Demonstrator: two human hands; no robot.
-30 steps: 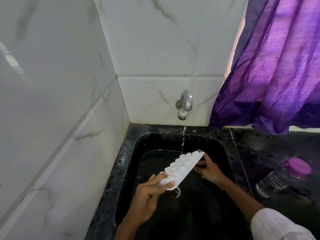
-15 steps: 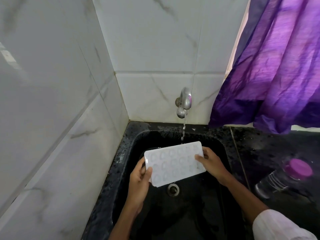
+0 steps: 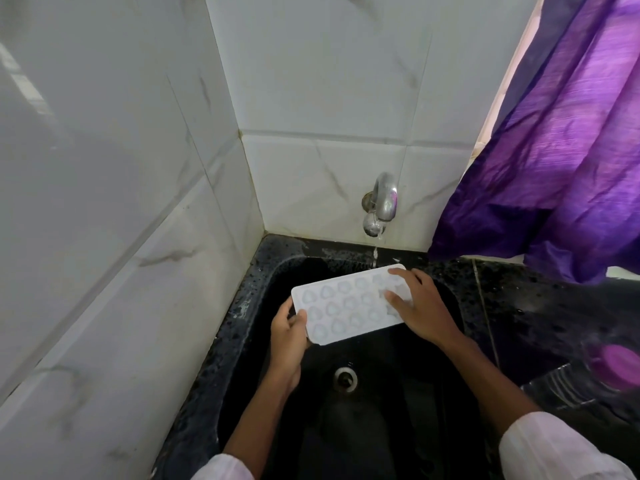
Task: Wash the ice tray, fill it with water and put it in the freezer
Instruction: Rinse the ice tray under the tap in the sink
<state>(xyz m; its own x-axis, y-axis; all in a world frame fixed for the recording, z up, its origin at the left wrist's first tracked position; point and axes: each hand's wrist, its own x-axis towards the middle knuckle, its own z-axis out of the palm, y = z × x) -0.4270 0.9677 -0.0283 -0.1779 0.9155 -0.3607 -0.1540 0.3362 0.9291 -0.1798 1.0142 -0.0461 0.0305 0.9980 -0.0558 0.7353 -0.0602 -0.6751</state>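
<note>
While left hand grips ice tray, right hand lies flat, hiding its end.

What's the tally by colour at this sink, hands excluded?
White: 1, ice tray
Silver: 1, tap
Black: 1, sink
Purple: 2, curtain and bottle cap
Total: 5

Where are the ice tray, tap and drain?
ice tray [image 3: 346, 308]: head view, middle row of cavities.
tap [image 3: 385, 200]: head view, chrome spout body.
drain [image 3: 345, 378]: head view, centre of the metal ring.
</note>
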